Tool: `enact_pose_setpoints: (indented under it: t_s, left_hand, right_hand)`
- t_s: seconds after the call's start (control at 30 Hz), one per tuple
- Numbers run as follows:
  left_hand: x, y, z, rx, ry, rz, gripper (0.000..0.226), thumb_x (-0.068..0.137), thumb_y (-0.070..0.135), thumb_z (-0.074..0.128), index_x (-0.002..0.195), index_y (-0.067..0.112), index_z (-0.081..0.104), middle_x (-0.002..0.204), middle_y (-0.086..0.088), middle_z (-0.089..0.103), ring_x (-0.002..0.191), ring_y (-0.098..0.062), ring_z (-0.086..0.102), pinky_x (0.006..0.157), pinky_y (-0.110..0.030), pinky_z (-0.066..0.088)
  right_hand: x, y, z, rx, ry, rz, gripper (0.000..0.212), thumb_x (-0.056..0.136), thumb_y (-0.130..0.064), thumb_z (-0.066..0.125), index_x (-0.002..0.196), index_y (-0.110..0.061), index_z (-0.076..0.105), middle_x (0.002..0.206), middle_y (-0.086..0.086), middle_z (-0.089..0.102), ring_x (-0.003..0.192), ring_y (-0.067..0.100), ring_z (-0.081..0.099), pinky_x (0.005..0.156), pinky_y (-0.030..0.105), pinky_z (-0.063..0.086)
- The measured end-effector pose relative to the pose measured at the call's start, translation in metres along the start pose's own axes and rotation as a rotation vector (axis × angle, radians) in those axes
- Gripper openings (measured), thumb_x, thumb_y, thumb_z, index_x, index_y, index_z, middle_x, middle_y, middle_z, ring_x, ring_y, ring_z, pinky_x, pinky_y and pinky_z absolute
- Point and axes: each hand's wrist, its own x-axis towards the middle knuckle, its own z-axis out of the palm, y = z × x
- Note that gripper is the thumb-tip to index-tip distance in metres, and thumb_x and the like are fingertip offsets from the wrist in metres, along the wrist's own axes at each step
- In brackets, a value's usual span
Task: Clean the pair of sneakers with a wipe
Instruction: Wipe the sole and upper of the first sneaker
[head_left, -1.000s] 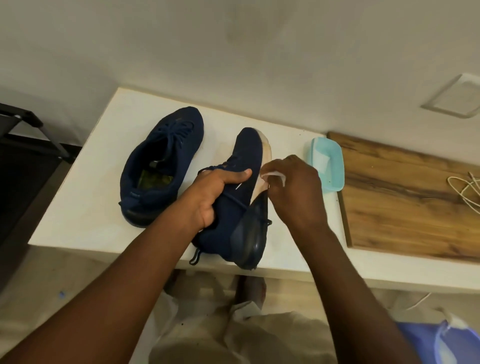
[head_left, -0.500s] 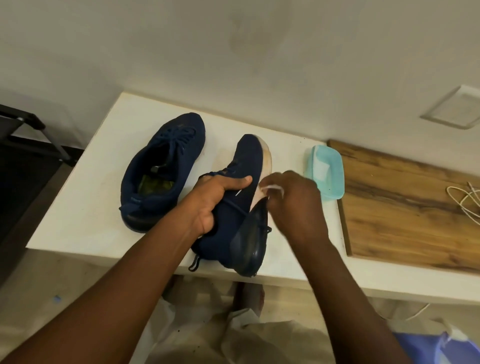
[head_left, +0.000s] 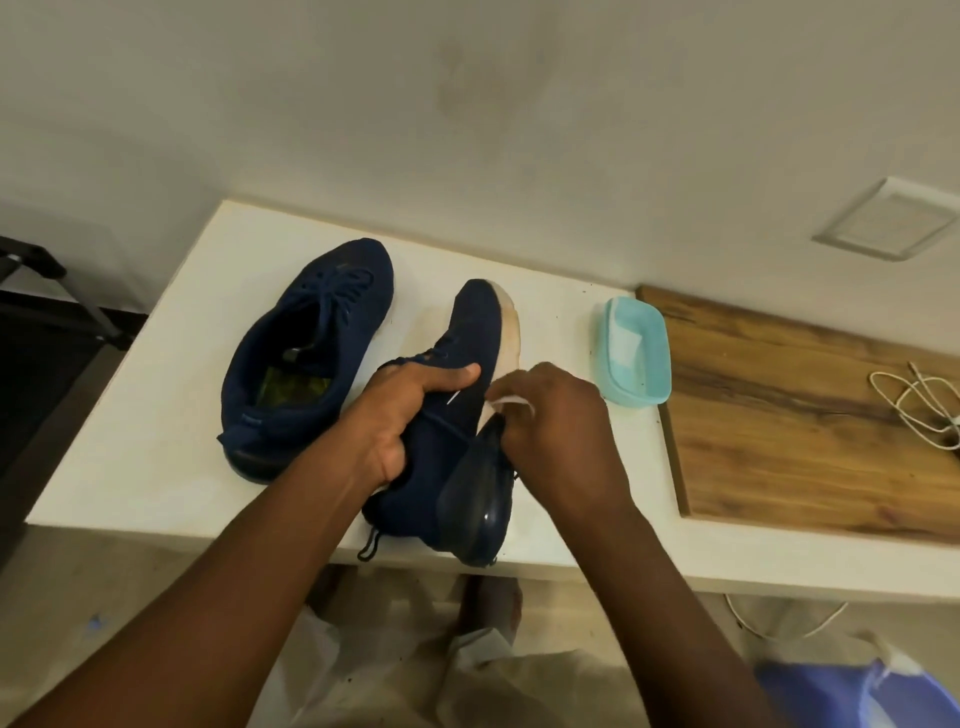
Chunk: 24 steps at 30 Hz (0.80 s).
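A navy sneaker (head_left: 470, 332) lies tipped on its side on the white table (head_left: 156, 447), its pale sole edge facing right. My left hand (head_left: 400, 410) grips its upper around the collar, thumb across the top. My right hand (head_left: 556, 415) pinches a small white wipe (head_left: 506, 399) and presses it against the sole's edge near the middle. The second navy sneaker (head_left: 306, 353) stands upright to the left, untouched, with a yellow-green insole label showing inside.
A light blue plastic tub (head_left: 636, 358) holding wipes sits right of the held shoe. Beyond it lies a wooden board (head_left: 789, 431) with a coiled white cable (head_left: 919, 405). The wall runs behind the table; the table's front edge is close to my knees.
My right hand with the wipe has slid a little down and back along the sole edge. The left hand keeps the same grip on the shoe.
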Motion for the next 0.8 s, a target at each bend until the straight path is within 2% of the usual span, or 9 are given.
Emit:
enact_pose_setpoints:
  t_s: [0.1,0.17,0.27,0.33,0.4,0.5,0.57,0.7,0.8]
  left_hand:
    - [-0.001,0.001,0.005,0.015,0.009,0.002,0.035,0.078,0.017,0.087,0.111,0.008,0.076,0.098,-0.015,0.08,0.087,-0.032,0.078,0.076,-0.039,0.061]
    - [-0.001,0.0,0.004,0.007,0.005,0.005,0.041,0.076,0.02,0.088,0.114,0.008,0.076,0.101,-0.015,0.08,0.092,-0.033,0.078,0.082,-0.043,0.062]
    - [0.003,-0.001,-0.001,0.005,-0.004,0.004,0.051,0.071,0.021,0.09,0.119,0.009,0.075,0.107,-0.015,0.079,0.102,-0.037,0.075,0.097,-0.052,0.058]
    - [0.003,-0.001,0.0,0.005,-0.002,-0.001,0.048,0.074,0.019,0.089,0.118,0.008,0.075,0.106,-0.015,0.079,0.1,-0.036,0.076,0.093,-0.05,0.06]
    - [0.002,-0.001,0.003,0.004,-0.007,-0.006,0.044,0.075,0.018,0.088,0.117,0.008,0.076,0.104,-0.015,0.079,0.097,-0.035,0.076,0.084,-0.044,0.061]
    - [0.004,-0.002,0.0,-0.008,-0.004,0.0,0.043,0.075,0.019,0.088,0.116,0.009,0.076,0.106,-0.016,0.079,0.099,-0.036,0.076,0.087,-0.045,0.061]
    - [0.004,-0.001,-0.001,-0.009,-0.001,-0.001,0.043,0.076,0.019,0.087,0.116,0.008,0.076,0.107,-0.016,0.079,0.1,-0.037,0.076,0.092,-0.048,0.06]
    - [0.002,-0.002,0.004,0.006,-0.006,-0.002,0.041,0.076,0.019,0.087,0.114,0.008,0.077,0.105,-0.016,0.079,0.095,-0.036,0.077,0.082,-0.043,0.061]
    - [0.002,-0.002,-0.002,-0.015,-0.019,-0.004,0.046,0.074,0.021,0.087,0.117,0.008,0.076,0.108,-0.017,0.078,0.1,-0.037,0.075,0.087,-0.046,0.06]
  right_hand:
    - [0.019,0.011,-0.006,0.035,0.11,0.112,0.026,0.086,-0.005,0.06,0.103,-0.018,0.074,0.102,0.005,0.068,0.091,0.022,0.063,0.085,0.031,0.052]
    - [0.022,0.006,-0.004,0.016,0.101,0.103,0.025,0.086,-0.006,0.061,0.104,-0.017,0.074,0.102,0.006,0.067,0.091,0.022,0.062,0.085,0.031,0.052]
    - [-0.001,0.001,-0.001,0.014,-0.023,0.014,0.026,0.084,-0.007,0.063,0.104,-0.02,0.075,0.099,0.004,0.067,0.089,0.021,0.063,0.083,0.033,0.054]
    - [0.003,0.013,-0.005,0.048,-0.001,0.089,0.023,0.085,-0.007,0.064,0.101,-0.019,0.075,0.101,0.003,0.069,0.09,0.02,0.064,0.085,0.027,0.052]
    - [0.016,0.019,-0.009,0.107,0.091,0.154,0.021,0.086,-0.006,0.064,0.101,-0.018,0.074,0.104,0.002,0.07,0.093,0.019,0.065,0.089,0.025,0.05]
    - [0.01,0.011,-0.007,0.097,0.019,0.04,0.024,0.084,-0.004,0.064,0.101,-0.017,0.075,0.102,0.005,0.068,0.092,0.02,0.063,0.087,0.034,0.054]
    - [-0.004,0.006,-0.007,0.045,-0.069,-0.032,0.024,0.085,-0.008,0.064,0.104,-0.018,0.075,0.103,0.005,0.067,0.093,0.02,0.062,0.086,0.034,0.054]
    - [0.019,0.011,-0.009,0.026,0.07,0.06,0.023,0.085,-0.005,0.063,0.102,-0.016,0.075,0.1,0.007,0.067,0.091,0.023,0.062,0.084,0.035,0.053]
    - [0.007,0.0,0.0,-0.032,-0.022,-0.068,0.028,0.079,-0.003,0.066,0.101,-0.017,0.076,0.098,0.008,0.067,0.089,0.025,0.061,0.079,0.037,0.052]
